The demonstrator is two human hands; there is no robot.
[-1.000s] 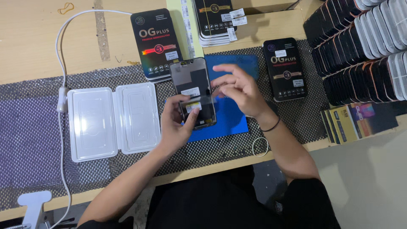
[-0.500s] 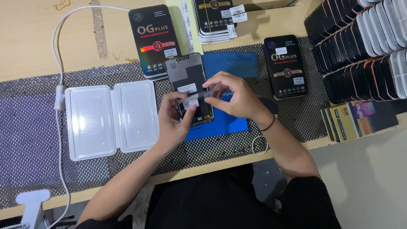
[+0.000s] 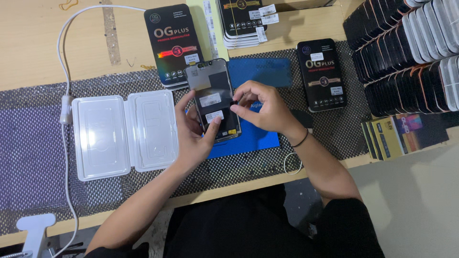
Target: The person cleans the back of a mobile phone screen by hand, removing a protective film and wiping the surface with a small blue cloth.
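Nearest the body, both forearms reach over the black mesh mat (image 3: pixel 306 143). Left hand (image 3: pixel 193 136) grips the phone screen panel (image 3: pixel 213 100) from its left edge, thumb pressed on its back near the lower sticker. Right hand (image 3: pixel 263 107), a second ago lifted open above the panel, has now closed in, fingertips pinching at its right edge. Panel stays over the blue pad (image 3: pixel 260 76). Beside it lies an open clear plastic case (image 3: pixel 124 134); beyond, black boxes (image 3: pixel 174 43).

Right hand (image 3: pixel 265 107) slides from the panel's (image 3: pixel 213 99) middle to its right edge; left hand (image 3: pixel 195 136) shifts lower, thumb on a sticker.
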